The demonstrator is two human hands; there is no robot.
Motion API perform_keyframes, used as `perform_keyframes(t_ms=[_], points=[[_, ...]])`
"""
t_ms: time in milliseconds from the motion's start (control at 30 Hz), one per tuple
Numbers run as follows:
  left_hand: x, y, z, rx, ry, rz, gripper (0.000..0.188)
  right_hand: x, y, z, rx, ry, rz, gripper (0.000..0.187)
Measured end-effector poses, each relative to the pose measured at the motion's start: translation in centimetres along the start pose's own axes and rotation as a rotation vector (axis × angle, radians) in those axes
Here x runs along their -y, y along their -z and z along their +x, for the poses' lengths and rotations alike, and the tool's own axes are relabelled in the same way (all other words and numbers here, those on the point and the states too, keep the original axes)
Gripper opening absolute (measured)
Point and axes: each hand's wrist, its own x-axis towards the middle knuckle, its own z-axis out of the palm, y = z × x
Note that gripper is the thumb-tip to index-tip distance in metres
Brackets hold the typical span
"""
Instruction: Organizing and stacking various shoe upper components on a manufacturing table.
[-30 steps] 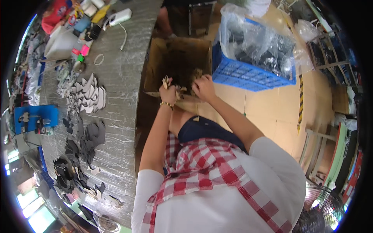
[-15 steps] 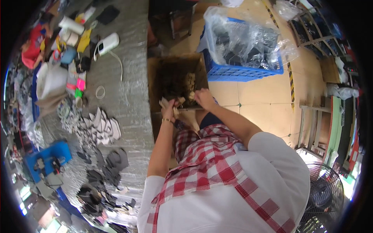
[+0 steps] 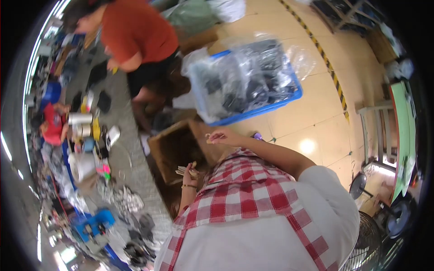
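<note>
My left hand (image 3: 192, 175) is closed around a small bunch of thin, flat beige pieces (image 3: 181, 171), held at the near edge of an open brown box (image 3: 169, 140). The inside of the box is dark, and its contents cannot be made out. To the right of the box, my right hand (image 3: 224, 137) is raised with the palm partly showing and the fingers curled. Something small and pale shows at its fingertips, too blurred to name.
A blue crate (image 3: 253, 112) with dark items under clear plastic stands beyond the box. A person in an orange-red shirt (image 3: 135, 34) bends over the cluttered grey table (image 3: 120, 86) at left. A fan (image 3: 368, 235) stands at lower right.
My view has swung, bringing the person in orange-red into sight. My right hand has come away from over the box toward the right. My left hand still holds beige pieces.
</note>
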Motion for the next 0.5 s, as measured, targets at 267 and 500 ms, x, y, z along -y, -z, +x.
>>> perform_keyframes(t_ms=[267,500], points=[[2.5,-21.6,5.1,0.162,0.018,0.545,0.011,4.5,18.7,-10.9,-0.711,-0.103,-0.145,0.025],[13.2,-41.4,7.9,0.354,0.123,0.733,0.010,-12.6,20.5,-40.4,-1.663,-1.055,-0.559,0.018]])
